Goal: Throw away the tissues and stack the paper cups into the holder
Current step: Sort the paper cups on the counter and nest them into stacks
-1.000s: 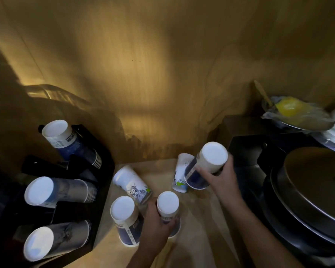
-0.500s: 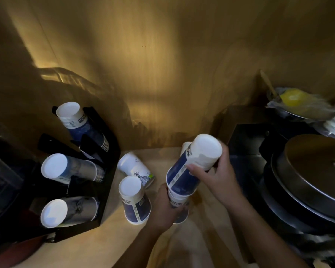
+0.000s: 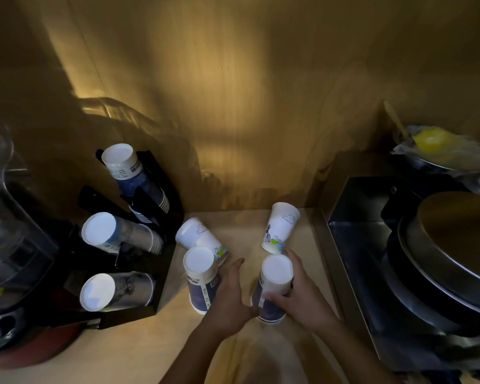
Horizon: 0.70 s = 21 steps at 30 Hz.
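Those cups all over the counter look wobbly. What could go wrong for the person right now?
The left hand sits between the blue cup and the stacked cups gripped by the right hand; a careless move could knock that blue cup over.

The white cup stands right behind the stack, so lifting the stack might clip it.

Another white cup leans beside the cup holder and may roll when bumped.

Tight counter, cups all around

I see bare counter near me; cups crowd toward the holder.
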Available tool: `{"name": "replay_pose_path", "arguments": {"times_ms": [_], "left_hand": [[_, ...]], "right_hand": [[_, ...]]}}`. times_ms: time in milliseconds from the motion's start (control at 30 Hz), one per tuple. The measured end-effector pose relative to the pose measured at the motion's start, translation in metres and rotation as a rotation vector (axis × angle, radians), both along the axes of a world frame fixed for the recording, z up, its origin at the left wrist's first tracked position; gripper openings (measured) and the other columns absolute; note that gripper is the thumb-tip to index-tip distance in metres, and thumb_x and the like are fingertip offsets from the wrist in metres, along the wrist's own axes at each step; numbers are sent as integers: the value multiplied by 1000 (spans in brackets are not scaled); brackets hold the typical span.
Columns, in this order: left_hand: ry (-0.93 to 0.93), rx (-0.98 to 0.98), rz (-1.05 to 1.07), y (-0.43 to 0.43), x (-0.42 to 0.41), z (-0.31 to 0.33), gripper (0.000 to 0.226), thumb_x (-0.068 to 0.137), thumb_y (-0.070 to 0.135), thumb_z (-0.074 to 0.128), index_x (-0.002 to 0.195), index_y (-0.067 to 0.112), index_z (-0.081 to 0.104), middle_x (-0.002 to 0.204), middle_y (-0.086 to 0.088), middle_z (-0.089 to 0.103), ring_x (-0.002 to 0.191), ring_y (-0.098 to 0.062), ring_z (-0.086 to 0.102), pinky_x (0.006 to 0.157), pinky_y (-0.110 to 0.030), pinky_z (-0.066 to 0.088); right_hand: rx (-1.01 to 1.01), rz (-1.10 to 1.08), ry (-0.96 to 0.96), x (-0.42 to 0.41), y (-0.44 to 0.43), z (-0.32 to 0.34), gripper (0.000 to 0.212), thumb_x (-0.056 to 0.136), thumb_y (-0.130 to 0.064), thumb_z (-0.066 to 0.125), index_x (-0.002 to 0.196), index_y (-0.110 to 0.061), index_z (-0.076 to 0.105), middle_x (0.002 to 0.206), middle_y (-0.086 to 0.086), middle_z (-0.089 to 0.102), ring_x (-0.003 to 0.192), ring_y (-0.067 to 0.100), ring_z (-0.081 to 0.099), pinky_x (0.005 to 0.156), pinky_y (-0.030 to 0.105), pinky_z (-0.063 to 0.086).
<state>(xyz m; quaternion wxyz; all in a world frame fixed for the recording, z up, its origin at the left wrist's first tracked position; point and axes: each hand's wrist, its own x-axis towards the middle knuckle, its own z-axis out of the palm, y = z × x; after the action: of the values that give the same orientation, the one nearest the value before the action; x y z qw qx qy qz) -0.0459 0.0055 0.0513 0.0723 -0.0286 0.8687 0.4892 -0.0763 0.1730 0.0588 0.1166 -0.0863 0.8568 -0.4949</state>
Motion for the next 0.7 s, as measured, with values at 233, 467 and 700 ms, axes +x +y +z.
{"name": "replay_pose_path", "arguments": {"times_ms": [233, 467, 700], "left_hand": [[272, -152, -165, 8, 4, 22, 47, 86, 22, 63, 131, 28, 49, 137, 2, 43, 125, -6, 39, 95, 5, 18], [226, -87, -91, 25, 6, 16, 36, 86, 31, 64, 119, 19, 60, 127, 3, 52, 115, -10, 50, 92, -18, 43], [285, -208, -121, 40, -10, 19, 39, 87, 39, 55, 119, 17, 61, 127, -2, 52, 112, -17, 54, 94, -32, 47]], "right_hand": [[-17, -12, -23, 9, 0, -13, 62, 64, -35, 78, 107, -55, 38, 111, -16, 61, 104, 4, 58, 87, 32, 50], [-45, 10, -62, 12, 8, -18, 54, 68, -27, 73, 107, -50, 42, 110, -19, 61, 99, -4, 58, 86, 25, 50], [-54, -31, -25, -4, 17, -16, 56, 70, -24, 72, 109, -47, 38, 110, -22, 57, 100, -9, 54, 79, 10, 44]]}}
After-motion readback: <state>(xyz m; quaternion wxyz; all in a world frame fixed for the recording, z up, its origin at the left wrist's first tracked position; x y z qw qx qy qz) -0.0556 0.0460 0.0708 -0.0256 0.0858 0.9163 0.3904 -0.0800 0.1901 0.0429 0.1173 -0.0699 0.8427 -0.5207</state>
